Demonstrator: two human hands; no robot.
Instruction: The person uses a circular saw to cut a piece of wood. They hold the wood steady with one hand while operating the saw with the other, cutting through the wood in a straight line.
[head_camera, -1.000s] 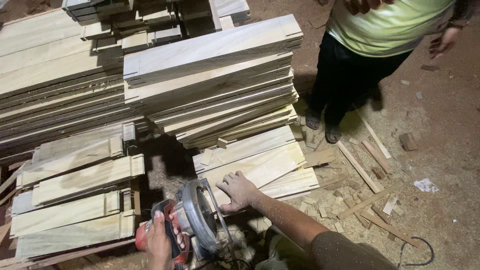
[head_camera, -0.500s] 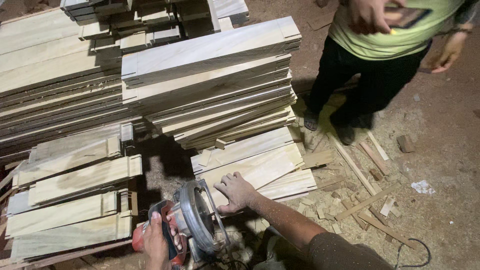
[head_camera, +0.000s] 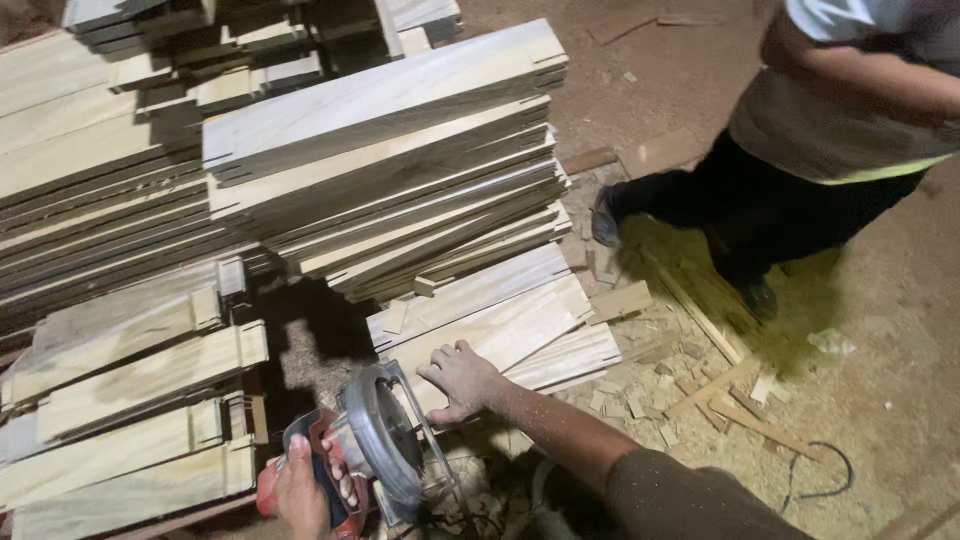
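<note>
The left hand (head_camera: 305, 490) is wrapped round the red handle of a circular saw (head_camera: 365, 455), fingers curled tight about the grip; the saw sits low at the bottom edge of the view, its round metal blade guard tilted up and facing the boards, just beside the right hand. The right hand (head_camera: 458, 382) lies palm down on the near end of a pale plank (head_camera: 500, 335), fingers spread fairly wide and pressed flat on the wood, gripping nothing; a dusty forearm in a dark sleeve runs back from it to the lower right. That plank is the top one of a short low pile resting on the ground, with a much taller stack of notched planks (head_camera: 385, 150) behind it, leaning in a fanned heap; further boards with cut-out ends (head_camera: 130, 400) lie in rows to the left, well apart from the right hand. Offcuts and wood chips (head_camera: 690, 390) litter the reddish dirt floor (head_camera: 900, 400) to the right of the low pile; a black cable (head_camera: 825, 470) loops across the dirt near them. Another person (head_camera: 800, 150) stands at the upper right in dark trousers and a pale shirt, feet just beyond the scraps, blurred.
</note>
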